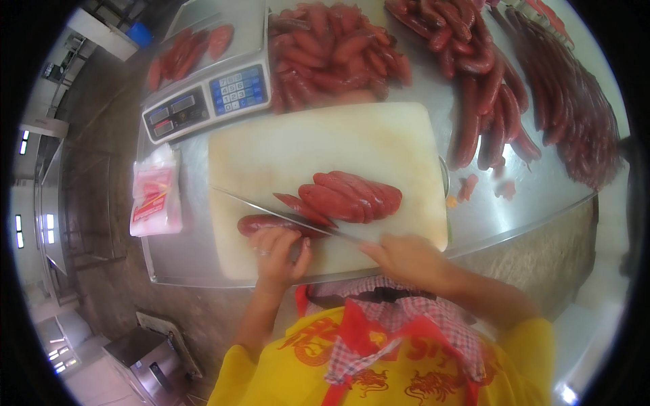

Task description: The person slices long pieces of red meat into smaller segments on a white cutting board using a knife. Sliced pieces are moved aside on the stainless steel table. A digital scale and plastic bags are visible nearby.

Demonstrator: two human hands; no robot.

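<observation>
Left hand [277, 252] presses down on a red sausage [261, 223] at the near edge of the white cutting board [305, 145]. Right hand [406, 257] grips the knife [271, 208], blade laid across the sausage, cut slices [349, 196] just beyond.

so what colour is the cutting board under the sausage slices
Off-white, slightly yellowed cutting board, seen clearest in the head view.

It was a meat shop or a food workshop: a steel bench [514, 216] carried heaps of red sausages [542, 88], a weighing scale [210, 95] and a big cutting board [305, 149].
</observation>
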